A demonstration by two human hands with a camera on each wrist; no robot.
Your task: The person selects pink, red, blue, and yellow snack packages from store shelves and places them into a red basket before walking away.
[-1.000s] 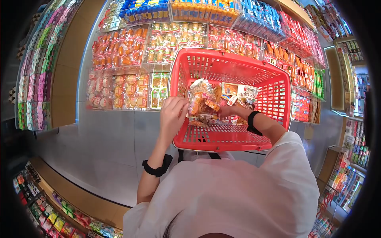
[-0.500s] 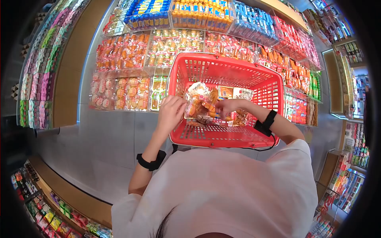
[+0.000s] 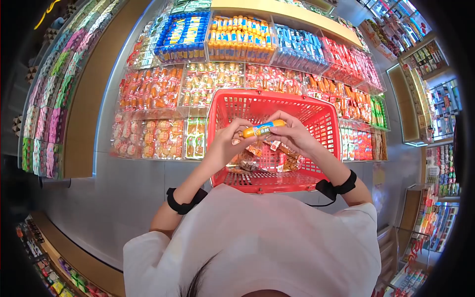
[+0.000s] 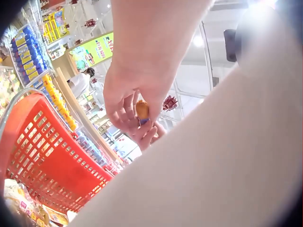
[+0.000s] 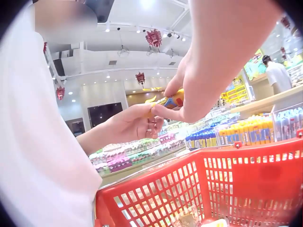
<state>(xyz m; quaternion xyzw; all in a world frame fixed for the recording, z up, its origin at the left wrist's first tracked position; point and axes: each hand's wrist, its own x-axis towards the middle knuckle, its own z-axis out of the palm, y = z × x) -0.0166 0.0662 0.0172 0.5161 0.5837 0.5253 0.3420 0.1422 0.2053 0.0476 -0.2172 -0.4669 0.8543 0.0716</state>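
Observation:
Both hands hold a sausage in a yellow and blue wrapper above the red shopping basket. My left hand pinches its left end between thumb and fingers. At the other end, my right hand grips it the same way. In the right wrist view the yellow wrapper shows between the two hands, and the left wrist view catches the sausage's orange end. Below, the basket contains several clear-wrapped snack packs, partly hidden by the hands.
Beyond the basket, a tiered display has bins of yellow sausages, blue packs and red packs. Bagged snacks fill the lower bins at left. A separate shelf stands further left across grey floor. Another person is in the background.
My right hand has come up out of the basket with the yellow sausage. My left hand has moved from the basket's left rim inward to take its other end. The view has tilted up.

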